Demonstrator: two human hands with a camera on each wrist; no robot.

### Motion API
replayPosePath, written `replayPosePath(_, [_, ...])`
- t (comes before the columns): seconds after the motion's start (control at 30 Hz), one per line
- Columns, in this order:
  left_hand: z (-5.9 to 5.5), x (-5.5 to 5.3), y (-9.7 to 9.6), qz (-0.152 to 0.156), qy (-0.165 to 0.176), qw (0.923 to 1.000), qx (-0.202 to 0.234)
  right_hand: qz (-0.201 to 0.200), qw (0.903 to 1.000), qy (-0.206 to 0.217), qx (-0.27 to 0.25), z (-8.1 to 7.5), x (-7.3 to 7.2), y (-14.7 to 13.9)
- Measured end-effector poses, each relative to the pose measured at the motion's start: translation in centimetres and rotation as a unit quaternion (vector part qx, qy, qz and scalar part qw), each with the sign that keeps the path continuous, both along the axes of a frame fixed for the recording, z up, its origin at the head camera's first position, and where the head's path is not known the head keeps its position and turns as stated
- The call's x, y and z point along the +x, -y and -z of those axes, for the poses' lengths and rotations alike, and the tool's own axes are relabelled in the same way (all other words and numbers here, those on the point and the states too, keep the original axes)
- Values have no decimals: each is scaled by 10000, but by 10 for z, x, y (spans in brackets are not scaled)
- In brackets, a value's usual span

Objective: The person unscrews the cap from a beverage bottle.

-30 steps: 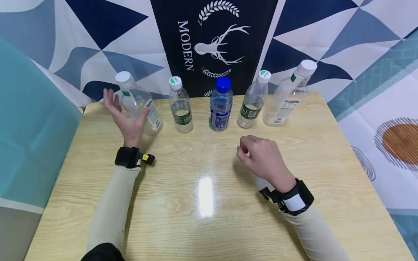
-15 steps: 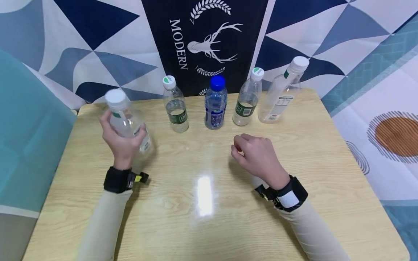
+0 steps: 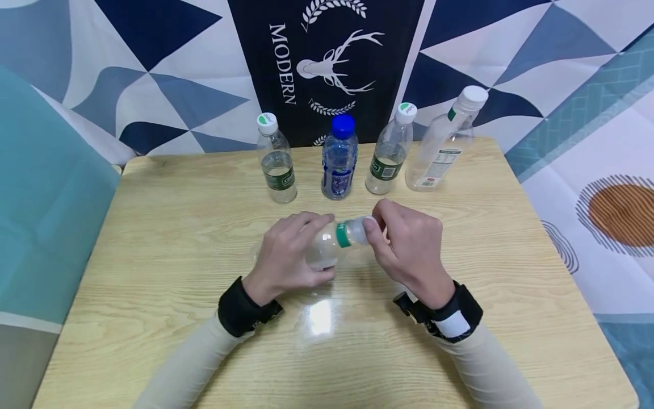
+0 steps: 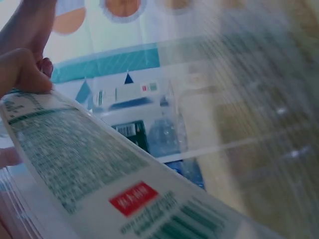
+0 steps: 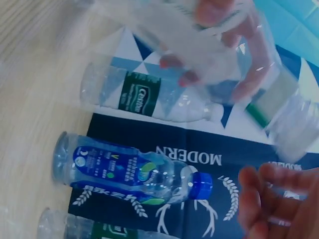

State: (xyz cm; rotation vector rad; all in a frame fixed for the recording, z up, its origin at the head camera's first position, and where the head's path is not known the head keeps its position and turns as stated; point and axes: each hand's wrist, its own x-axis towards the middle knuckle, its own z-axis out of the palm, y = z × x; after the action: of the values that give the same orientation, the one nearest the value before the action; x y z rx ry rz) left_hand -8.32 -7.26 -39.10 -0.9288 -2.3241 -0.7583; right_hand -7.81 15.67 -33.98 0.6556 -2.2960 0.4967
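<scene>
Table (image 3: 153, 238): light wood grain, glossy, glare spot (image 3: 320, 317) near the middle. Behind it, wall covering (image 3: 194, 68) in navy, grey-blue and white shapes, plus a black panel (image 3: 306, 51) with a white deer head (image 3: 327, 68) and MODERN. Teal cloth (image 3: 51, 199) on the left; orange-brown circle (image 3: 623, 215) on the right. Big bottle (image 3: 322, 253) is over mid-table, on its side, neck pointing right; can't tell if it touches wood. Left hand (image 3: 286, 250) grasps its body. Right hand (image 3: 409, 244): fingers bent beside the neck, grip unclear. Standing along the far edge, left to right: green-label bottle (image 3: 278, 177), blue-cap bottle (image 3: 339, 165), another green-label bottle (image 3: 385, 166), second big bottle (image 3: 441, 153).
</scene>
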Motion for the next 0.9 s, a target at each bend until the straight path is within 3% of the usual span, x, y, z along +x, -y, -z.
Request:
replayPosePath(0.07, [-3,2,-6,-139,-84,9988,-468,348,9990,185,214,0,1,-1])
replayPosePath(0.17, [-8,2,-11,-355,-489,9926,-1056,943,9917,749,460,2,3,-2])
replayPosePath(0.3, [-14,2,-16,-510,-804,9860,-1371,1231,9859,1130,92,4,3,-3])
replayPosePath(0.43, [-19,4,-18,-393,-560,9907,-1176,683,9941,439,-721,6,-2,0])
replayPosePath(0.53, [-23,5,-16,-283,-391,9923,-1144,231,9930,-191,-1141,6,-4,4])
replayPosePath(0.63, [-27,5,-14,-2,-105,9950,-998,-233,9854,-864,-1450,6,-6,8])
replayPosePath(0.77, [-30,8,-13,572,428,9955,-619,-918,9675,-1738,-1591,2,-8,7])
replayPosePath(0.83, [-29,8,-14,690,545,9946,-555,-1071,9677,-1815,-1384,-1,-8,4])
replayPosePath(0.9, [-28,7,-14,576,499,9950,-648,-1030,9772,-1541,-1038,-3,-8,-1])
